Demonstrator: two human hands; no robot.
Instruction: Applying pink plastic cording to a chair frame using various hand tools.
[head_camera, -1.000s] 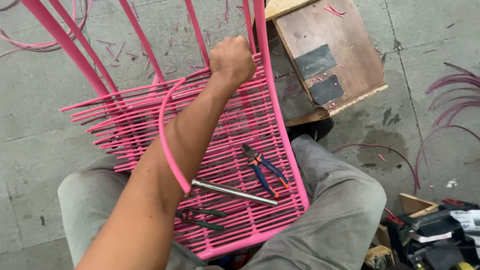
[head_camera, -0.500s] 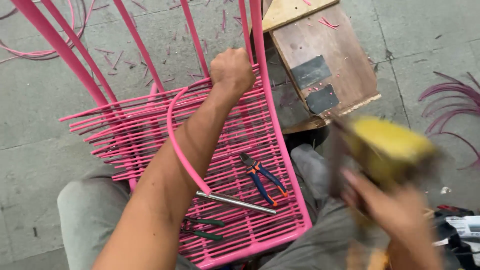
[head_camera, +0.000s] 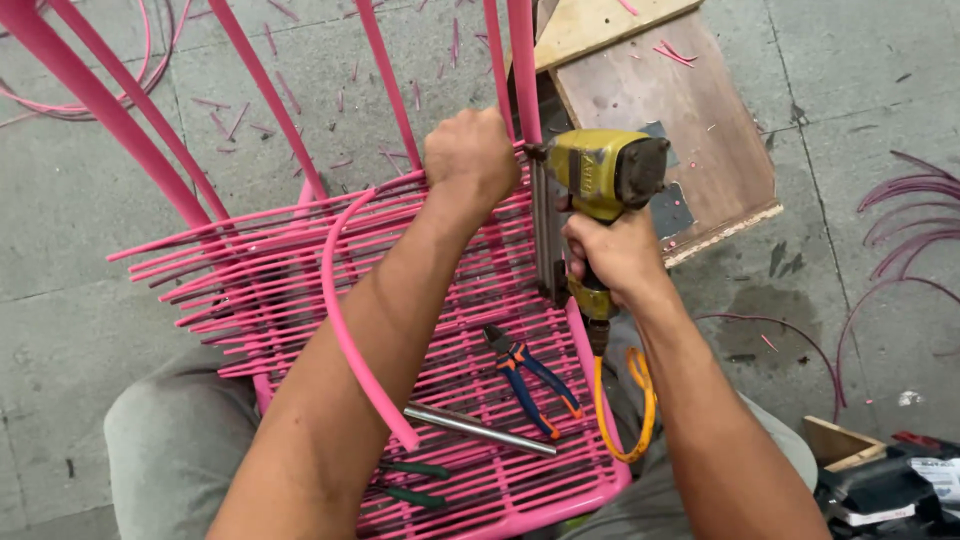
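head view looks down on a grey concrete floor (head_camera: 120, 330) strewn with pink offcuts, a wooden board (head_camera: 690, 130) beyond the knuckles. left hand (head_camera: 470, 155) is fisted on a pink cord (head_camera: 345, 330) at the chair frame (head_camera: 520, 70); right hand (head_camera: 615, 255) grips a yellow nailer (head_camera: 605, 170) against it. pliers (head_camera: 530, 375) and a steel rod (head_camera: 480, 428) lie on the woven seat below the wrists.

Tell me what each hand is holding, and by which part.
The right hand grips the yellow pneumatic nail gun by its handle. The left hand is fisted at the pink chair frame, seemingly pinching the loose pink plastic cord near its upper end.
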